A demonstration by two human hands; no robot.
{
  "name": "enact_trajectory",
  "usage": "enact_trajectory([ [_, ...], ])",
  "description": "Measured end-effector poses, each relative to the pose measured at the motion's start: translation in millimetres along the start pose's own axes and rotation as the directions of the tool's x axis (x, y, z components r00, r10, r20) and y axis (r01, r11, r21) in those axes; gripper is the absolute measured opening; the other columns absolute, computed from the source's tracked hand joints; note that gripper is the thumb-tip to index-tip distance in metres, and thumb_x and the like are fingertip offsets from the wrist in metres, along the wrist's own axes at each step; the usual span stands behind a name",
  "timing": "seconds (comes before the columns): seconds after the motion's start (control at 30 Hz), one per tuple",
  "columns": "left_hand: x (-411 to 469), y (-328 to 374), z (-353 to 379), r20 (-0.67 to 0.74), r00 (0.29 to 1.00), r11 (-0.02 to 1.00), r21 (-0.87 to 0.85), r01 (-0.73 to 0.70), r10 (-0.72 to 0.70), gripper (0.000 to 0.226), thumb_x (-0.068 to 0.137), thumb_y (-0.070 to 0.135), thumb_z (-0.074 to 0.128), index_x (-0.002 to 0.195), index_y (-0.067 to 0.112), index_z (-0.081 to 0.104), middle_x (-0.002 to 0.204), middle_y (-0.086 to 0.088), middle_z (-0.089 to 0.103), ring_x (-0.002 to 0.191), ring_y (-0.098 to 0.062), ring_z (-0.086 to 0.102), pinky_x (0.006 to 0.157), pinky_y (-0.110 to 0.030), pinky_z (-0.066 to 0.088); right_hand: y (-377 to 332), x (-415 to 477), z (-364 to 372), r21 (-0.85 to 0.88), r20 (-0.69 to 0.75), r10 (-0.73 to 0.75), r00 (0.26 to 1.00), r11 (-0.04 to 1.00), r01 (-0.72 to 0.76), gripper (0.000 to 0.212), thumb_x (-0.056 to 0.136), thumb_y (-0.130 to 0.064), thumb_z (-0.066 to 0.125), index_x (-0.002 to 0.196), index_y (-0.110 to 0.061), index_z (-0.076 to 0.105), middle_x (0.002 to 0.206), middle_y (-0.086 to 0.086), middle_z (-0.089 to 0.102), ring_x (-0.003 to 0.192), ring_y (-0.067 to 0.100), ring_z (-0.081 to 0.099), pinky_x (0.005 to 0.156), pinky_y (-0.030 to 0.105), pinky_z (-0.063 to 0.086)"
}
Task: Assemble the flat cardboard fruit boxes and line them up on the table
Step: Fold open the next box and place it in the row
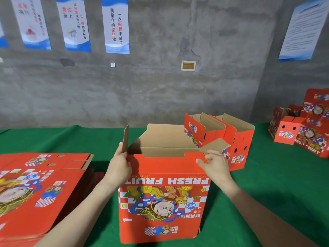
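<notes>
Left hand (pixel 119 166), right hand (pixel 215 164) on box (pixel 163 202); green table (pixel 267 184), concrete wall (pixel 160 82).

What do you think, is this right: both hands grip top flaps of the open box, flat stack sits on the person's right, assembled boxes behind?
No. The head view shows the flat stack on the person's left, not right. The rest holds: left hand and right hand grip top flaps of the open box, assembled boxes behind.

The left hand (pixel 119 166) and right hand (pixel 214 166) each hold a side flap of the upright red printed cardboard box (pixel 163 202) on the green-covered table (pixel 267 189).
</notes>
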State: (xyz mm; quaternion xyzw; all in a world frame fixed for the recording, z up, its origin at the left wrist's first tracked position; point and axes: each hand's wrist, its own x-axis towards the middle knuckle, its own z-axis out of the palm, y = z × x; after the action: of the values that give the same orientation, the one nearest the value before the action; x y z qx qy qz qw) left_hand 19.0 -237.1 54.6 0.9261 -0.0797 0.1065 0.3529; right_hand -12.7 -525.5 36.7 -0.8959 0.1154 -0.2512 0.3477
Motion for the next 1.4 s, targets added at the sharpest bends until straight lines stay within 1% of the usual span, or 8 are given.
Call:
enact_trajectory([
  [0.2, -6, -7, 5, 0.018, 0.999, 0.994, 0.108, -0.036, 0.034, 0.042, 0.091, -0.008, 0.037, 0.132, -0.008, 0.047, 0.158, -0.012, 0.017, 0.147, -0.018, 0.01, 0.11, -0.018, 0.013, -3, -8, 4, -0.151, 0.109, -0.093, 0.99, 0.982, 0.109, 0.065, 0.082, -0.022, 0.074, 0.137, -0.003, 0.045, 0.141, 0.007, 0.039, 0.13, 0.02, 0.04, 0.099, 0.016, 0.026],
  [0.43, -11, -12, 1, -0.014, 0.969, 0.955, 0.172, -0.24, 0.246, 0.08, 0.079, -0.015, 0.048, 0.147, 0.023, 0.034, 0.153, -0.006, 0.032, 0.14, -0.028, 0.028, 0.116, -0.037, 0.025, -8, -13, 3, -0.216, 0.128, -0.244, 0.961, 0.939, 0.268, 0.062, 0.085, -0.018, 0.068, 0.141, -0.011, 0.042, 0.147, 0.002, 0.032, 0.135, 0.021, 0.026, 0.11, 0.028, 0.025],
  [0.63, 0, -6, 7, 0.103, 0.924, 0.908, 0.172, -0.382, 0.369, 0.052, 0.097, 0.031, 0.048, 0.147, 0.026, 0.032, 0.117, -0.001, 0.065, 0.109, -0.024, 0.059, 0.089, -0.03, 0.044, -6, -14, 5, -0.13, 0.126, -0.317, 0.94, 0.934, 0.332, 0.063, 0.087, -0.013, 0.066, 0.143, -0.017, 0.039, 0.154, -0.004, 0.022, 0.143, 0.013, 0.017, 0.112, 0.022, 0.013],
  [0.87, 50, 10, 14, 0.199, 0.979, 0.901, 0.418, -0.117, 0.035, 0.079, 0.079, 0.028, 0.069, 0.144, 0.046, 0.028, 0.157, -0.005, 0.0, 0.144, -0.033, 0.002, 0.113, -0.056, 0.012, -2, -10, 2, -0.084, 0.138, -0.382, 0.914, 0.915, 0.395, 0.079, 0.083, -0.011, 0.071, 0.148, -0.027, 0.029, 0.157, -0.017, 0.009, 0.146, 0.009, 0.012, 0.118, 0.032, 0.018],
  [1.0, 63, 0, 13, 0.304, 0.953, 0.978, 0.194, -0.075, 0.013, 0.092, 0.073, 0.019, 0.075, 0.148, 0.04, 0.025, 0.155, -0.006, 0.012, 0.138, -0.033, 0.024, 0.115, -0.042, 0.026, -1, -8, -2, 0.065, 0.119, -0.512, 0.851, 0.859, 0.508, 0.105, 0.078, 0.0, 0.073, 0.149, -0.043, 0.01, 0.156, -0.027, -0.014, 0.145, 0.002, 0.012, 0.101, 0.024, 0.044],
  [1.13, 66, -4, 12, 0.303, 0.952, 0.981, 0.167, -0.099, 0.044, 0.091, 0.072, 0.021, 0.079, 0.147, 0.038, 0.03, 0.148, -0.006, 0.018, 0.132, -0.03, 0.031, 0.113, -0.042, 0.029, 0, -7, 3, 0.185, 0.224, -0.495, 0.839, 0.867, 0.462, 0.101, 0.082, -0.008, 0.071, 0.145, -0.054, 0.007, 0.154, -0.029, 0.012, 0.126, -0.01, 0.042, 0.093, 0.014, 0.045],
  [1.23, 64, -7, 12, 0.285, 0.955, 0.987, 0.107, -0.122, 0.087, 0.088, 0.072, 0.019, 0.08, 0.145, 0.035, 0.034, 0.147, -0.008, 0.019, 0.131, -0.031, 0.033, 0.113, -0.043, 0.028, 1, 1, 9, 0.207, 0.282, -0.392, 0.876, 0.916, 0.344, 0.051, 0.09, -0.022, 0.064, 0.138, -0.028, 0.048, 0.119, -0.022, 0.056, 0.105, -0.01, 0.057, 0.094, 0.02, 0.049],
  [1.4, 60, -11, 9, 0.18, 0.97, 0.986, -0.039, -0.161, 0.166, 0.055, 0.069, 0.004, 0.08, 0.12, 0.014, 0.063, 0.123, -0.005, 0.04, 0.113, -0.022, 0.049, 0.103, -0.025, 0.037, -18, 28, 15, 0.168, 0.195, -0.202, 0.96, 0.971, 0.17, 0.041, 0.095, -0.007, 0.054, 0.133, -0.019, 0.048, 0.128, -0.001, 0.048, 0.102, 0.025, 0.062, 0.073, 0.029, 0.055],
])
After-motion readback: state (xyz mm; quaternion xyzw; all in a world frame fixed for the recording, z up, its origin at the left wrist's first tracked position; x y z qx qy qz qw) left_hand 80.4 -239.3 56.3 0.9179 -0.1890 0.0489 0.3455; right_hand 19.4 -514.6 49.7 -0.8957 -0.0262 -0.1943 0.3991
